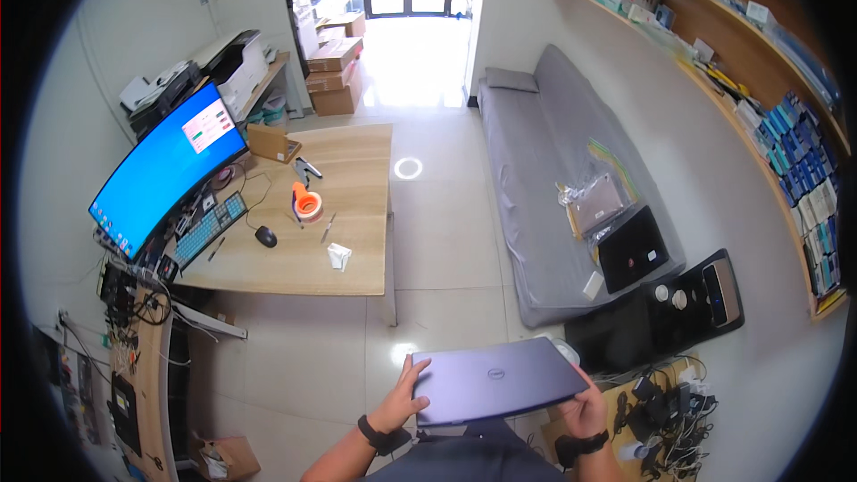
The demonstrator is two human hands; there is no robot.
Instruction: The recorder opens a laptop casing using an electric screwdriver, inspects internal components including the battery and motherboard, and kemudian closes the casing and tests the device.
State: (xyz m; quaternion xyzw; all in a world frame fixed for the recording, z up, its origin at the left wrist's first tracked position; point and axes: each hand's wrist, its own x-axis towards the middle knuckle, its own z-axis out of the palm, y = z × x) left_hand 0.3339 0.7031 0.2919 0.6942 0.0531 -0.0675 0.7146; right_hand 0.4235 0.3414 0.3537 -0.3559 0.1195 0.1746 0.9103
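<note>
A closed laptop (498, 382) with a grey-purple lid and a round emblem is held up in front of my body. At its left edge, my left hand (403, 397) grips it, with the thumb and fingers showing at the side. My right hand (585, 406) holds the right edge, its fingers partly hidden beneath the laptop. Both wrists wear black bands. Behind the laptop's far right corner, a white round object (566, 353) shows in part.
On the left, a wooden table (357, 161) bears a curved monitor (170, 174), keyboard (210, 228), mouse (266, 236) and tape (308, 206). A grey sofa (527, 214) stands right, holding a black laptop (633, 250). A black tea table (616, 332) and tangled cables (669, 419) lie nearby.
</note>
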